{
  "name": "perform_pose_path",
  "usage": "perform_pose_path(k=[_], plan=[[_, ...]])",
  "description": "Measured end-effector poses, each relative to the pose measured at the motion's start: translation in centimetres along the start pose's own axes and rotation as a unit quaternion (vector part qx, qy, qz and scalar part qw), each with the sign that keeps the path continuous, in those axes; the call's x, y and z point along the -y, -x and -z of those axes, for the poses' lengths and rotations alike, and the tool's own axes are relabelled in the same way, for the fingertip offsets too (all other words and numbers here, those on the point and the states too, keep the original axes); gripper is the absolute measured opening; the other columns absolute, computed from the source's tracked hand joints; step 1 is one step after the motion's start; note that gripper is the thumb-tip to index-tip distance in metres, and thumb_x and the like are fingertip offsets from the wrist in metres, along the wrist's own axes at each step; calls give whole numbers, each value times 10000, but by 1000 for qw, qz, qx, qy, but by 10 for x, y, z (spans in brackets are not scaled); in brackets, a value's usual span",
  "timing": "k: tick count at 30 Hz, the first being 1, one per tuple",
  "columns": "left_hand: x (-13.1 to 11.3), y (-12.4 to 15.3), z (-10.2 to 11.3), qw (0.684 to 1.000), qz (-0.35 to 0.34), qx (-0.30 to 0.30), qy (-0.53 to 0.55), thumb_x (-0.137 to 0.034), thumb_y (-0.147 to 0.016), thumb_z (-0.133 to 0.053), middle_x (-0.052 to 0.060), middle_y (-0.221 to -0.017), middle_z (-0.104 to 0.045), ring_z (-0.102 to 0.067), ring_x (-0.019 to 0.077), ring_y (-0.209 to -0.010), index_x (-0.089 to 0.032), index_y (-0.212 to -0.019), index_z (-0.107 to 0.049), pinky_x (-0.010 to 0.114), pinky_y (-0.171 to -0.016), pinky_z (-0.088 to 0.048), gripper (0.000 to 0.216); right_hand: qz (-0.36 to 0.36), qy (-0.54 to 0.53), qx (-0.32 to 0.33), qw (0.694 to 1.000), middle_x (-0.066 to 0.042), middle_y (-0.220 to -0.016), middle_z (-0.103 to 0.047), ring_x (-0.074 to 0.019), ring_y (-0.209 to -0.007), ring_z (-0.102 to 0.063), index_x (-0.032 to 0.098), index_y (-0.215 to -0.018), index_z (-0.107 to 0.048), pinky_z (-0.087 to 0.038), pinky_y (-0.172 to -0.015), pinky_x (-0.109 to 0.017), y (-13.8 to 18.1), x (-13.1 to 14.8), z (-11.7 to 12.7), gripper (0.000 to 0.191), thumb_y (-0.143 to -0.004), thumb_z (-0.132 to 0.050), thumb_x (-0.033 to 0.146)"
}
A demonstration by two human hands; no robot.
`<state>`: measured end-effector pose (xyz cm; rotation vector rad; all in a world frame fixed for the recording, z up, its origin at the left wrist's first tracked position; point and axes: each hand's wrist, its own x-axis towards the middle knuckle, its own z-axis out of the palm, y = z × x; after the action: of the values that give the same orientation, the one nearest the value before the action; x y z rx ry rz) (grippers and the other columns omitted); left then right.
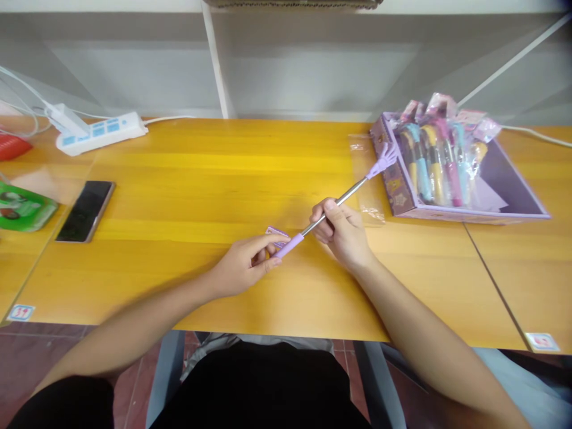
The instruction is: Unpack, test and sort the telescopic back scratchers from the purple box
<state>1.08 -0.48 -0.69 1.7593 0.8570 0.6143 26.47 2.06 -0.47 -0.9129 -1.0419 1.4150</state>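
Observation:
A back scratcher (pixel 351 192) with a purple claw-shaped head, a metal shaft and a purple handle slants up to the right above the table. My left hand (pixel 247 262) is closed on the handle end. Around the metal shaft, nearer the claw, are the fingers of my right hand (pixel 342 229). A small purple printed card (pixel 277 233) shows just behind the left fingertips; whether the hand touches it I cannot tell. The claw reaches close to the left wall of a purple display box (pixel 521 173), where several wrapped back scratchers (pixel 431 164) lie.
A flat clear plastic bag (pixel 369 205) lies beside the box, behind the shaft. On the left are a phone (pixel 86 211), a white power strip (pixel 105 134) with cables, and a green packet (pixel 24 207). The yellow wooden table (pixel 192 185) meets a shelf unit at the back.

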Motion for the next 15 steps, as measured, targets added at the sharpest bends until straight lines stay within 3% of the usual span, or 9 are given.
perform_pose_path(k=[4, 15], plan=[[1, -1, -1, 997, 18, 7, 76, -362, -1056, -660, 27, -1022, -659, -550, 112, -752, -252, -1432, -665, 275, -692, -448, 391, -9, -18, 24, 999, 83, -535, -365, -73, -442, -312, 199, -831, -686, -290, -437, -225, 0, 0, 0, 450, -976, -767, 618], [4, -1, -4, 969, 43, 55, 237, -351, -1066, -659, 39, -940, -697, -596, 135, -781, -203, -1418, -594, 291, -702, -468, 387, -3, -19, 90, 996, 73, -548, -403, -86, -458, -339, 196, -873, -709, -311, -459, -238, 0, -9, 1, 455, -1031, -693, 623]])
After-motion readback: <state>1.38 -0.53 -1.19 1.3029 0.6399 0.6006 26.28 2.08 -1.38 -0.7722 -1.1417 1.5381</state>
